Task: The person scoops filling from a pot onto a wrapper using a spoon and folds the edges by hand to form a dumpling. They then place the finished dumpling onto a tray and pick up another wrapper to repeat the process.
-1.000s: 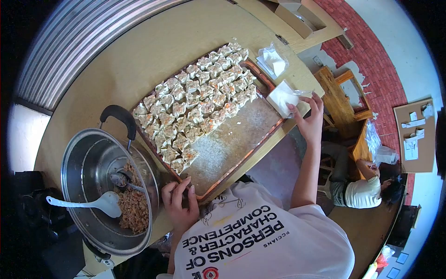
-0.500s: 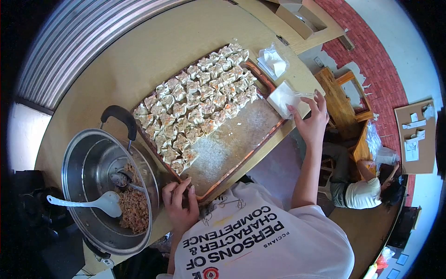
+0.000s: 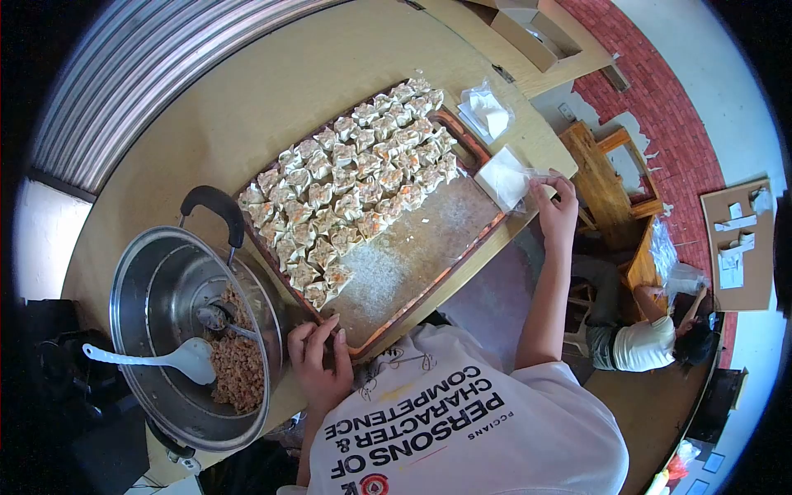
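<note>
A rectangular tray (image 3: pixel 396 318) holds rows of pleated open-topped dumplings (image 3: pixel 342 190) and a bare, flour-dusted strip. My left hand (image 3: pixel 320 363) is at its near left corner, fingers curled against the rim. On the tray's right end lies a stack of white square wrappers (image 3: pixel 502 177) in a clear plastic bag. My right hand (image 3: pixel 557 206) pinches the loose edge of that bag between thumb and fingers. Beside my left hand stands a metal pot (image 3: pixel 157 289) with minced filling (image 3: pixel 239 371), a white spoon (image 3: pixel 186 360) and a metal spoon (image 3: pixel 219 318).
Another bagged packet (image 3: pixel 485 111) of white squares lies beyond the tray on the table (image 3: pixel 272 91). A cardboard box (image 3: pixel 536 37) sits at the far end. To the right, a person (image 3: pixel 643 342) is beside wooden furniture (image 3: pixel 606 181). A shutter (image 3: pixel 165 74) borders the left.
My right hand has drawn slightly away from the stack, and its spread fingers have closed on the bag's edge. My left hand stays at the tray corner.
</note>
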Tool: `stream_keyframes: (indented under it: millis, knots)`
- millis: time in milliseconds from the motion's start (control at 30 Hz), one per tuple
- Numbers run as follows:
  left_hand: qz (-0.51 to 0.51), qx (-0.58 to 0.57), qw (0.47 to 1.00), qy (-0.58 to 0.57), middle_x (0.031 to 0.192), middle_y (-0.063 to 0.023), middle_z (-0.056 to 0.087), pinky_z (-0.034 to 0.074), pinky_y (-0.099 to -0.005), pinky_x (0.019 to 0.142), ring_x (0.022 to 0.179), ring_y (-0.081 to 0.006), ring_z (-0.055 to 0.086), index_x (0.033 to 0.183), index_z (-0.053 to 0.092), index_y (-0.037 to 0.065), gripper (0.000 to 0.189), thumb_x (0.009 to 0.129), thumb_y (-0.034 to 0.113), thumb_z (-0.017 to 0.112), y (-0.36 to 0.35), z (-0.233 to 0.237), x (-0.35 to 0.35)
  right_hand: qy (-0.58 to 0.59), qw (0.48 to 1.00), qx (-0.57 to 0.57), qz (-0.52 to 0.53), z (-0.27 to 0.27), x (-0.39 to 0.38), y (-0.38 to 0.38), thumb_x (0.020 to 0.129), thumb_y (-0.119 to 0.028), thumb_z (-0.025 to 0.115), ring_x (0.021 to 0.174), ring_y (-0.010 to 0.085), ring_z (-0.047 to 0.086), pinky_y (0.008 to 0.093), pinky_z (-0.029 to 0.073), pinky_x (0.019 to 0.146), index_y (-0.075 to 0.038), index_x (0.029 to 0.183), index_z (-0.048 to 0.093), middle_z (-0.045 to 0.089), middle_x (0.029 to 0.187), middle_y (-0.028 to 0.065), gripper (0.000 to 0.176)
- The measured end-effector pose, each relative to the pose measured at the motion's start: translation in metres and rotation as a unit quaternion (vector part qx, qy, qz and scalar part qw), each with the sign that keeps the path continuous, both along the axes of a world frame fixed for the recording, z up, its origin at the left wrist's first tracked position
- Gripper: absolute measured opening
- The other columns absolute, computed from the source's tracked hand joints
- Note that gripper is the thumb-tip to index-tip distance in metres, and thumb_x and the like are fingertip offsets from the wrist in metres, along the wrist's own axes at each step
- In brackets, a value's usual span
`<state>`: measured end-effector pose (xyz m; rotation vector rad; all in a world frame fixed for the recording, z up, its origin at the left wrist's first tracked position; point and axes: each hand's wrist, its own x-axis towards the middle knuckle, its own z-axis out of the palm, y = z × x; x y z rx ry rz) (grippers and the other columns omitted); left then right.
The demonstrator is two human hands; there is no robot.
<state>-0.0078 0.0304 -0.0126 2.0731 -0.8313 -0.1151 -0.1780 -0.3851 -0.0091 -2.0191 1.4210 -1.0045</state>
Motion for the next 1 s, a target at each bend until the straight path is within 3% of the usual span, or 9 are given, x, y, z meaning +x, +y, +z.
stream_keyframes:
  millis: [133,200,300,433,500,1000]
  knots:
    - [0.002,0.005,1.0,0.011,0.111,-0.0101,0.054,0.049,-0.0316,0.075,0.092,-0.0213,0.057,0.122,0.073,0.008,0.029,0.093,0.004,0.073,0.0,0.003,0.0,-0.073,0.995,0.06,-0.002,-0.013,-0.003,-0.014,0.088,-0.022,0.085,0.109,0.0243,0.067,0.0361,0.05,0.097,0.002,0.096,0.075,0.071,0.117,0.0158,0.028]
    - [-0.002,0.003,1.0,-0.001,0.111,-0.01,0.054,0.05,-0.0309,0.074,0.089,-0.0204,0.058,0.122,0.074,0.008,0.029,0.093,0.003,0.073,-0.001,0.004,0.001,-0.116,0.981,0.152,0.014,-0.003,-0.001,-0.01,0.089,-0.021,0.084,0.09,0.0151,0.066,0.0311,0.052,0.083,0.003,0.095,0.075,0.074,0.098,0.0088,0.027]
    - [0.004,0.004,1.0,0.002,0.111,-0.0102,0.054,0.051,-0.0307,0.073,0.088,-0.0201,0.059,0.121,0.074,0.008,0.028,0.093,0.003,0.073,-0.002,0.005,0.0,-0.136,0.979,0.154,0.011,-0.001,0.002,-0.01,0.089,-0.02,0.084,0.077,0.0099,0.062,0.0283,0.049,0.072,0.001,0.095,0.075,0.072,0.085,0.0025,0.023]
    - [0.005,0.005,1.0,-0.003,0.111,-0.0105,0.054,0.051,-0.0317,0.075,0.089,-0.0211,0.059,0.121,0.074,0.008,0.028,0.093,0.004,0.073,-0.002,0.004,0.0,-0.149,0.976,0.157,0.017,0.01,0.01,-0.003,0.089,-0.02,0.084,0.077,0.0102,0.062,0.0288,0.049,0.071,0.002,0.095,0.075,0.072,0.085,0.0028,0.024]
    - [0.007,-0.003,1.0,-0.004,0.111,-0.011,0.054,0.051,-0.0329,0.076,0.091,-0.0226,0.058,0.12,0.074,0.008,0.028,0.093,0.004,0.073,-0.001,0.0,0.0,-0.054,0.982,0.181,-0.022,0.025,0.014,0.007,0.092,-0.019,0.082,0.079,0.0047,0.06,0.0219,0.045,0.073,0.001,0.104,0.075,0.072,0.089,-0.0001,0.025]
    - [0.019,0.006,1.0,-0.005,0.11,-0.0107,0.055,0.048,-0.0317,0.072,0.087,-0.0209,0.057,0.12,0.074,0.007,0.027,0.093,0.004,0.073,-0.002,0.003,-0.001,-0.068,0.979,0.19,-0.007,0.017,0.008,-0.004,0.091,-0.02,0.082,0.079,0.0092,0.065,0.0259,0.05,0.073,0.004,0.106,0.076,0.075,0.089,0.0063,0.028]
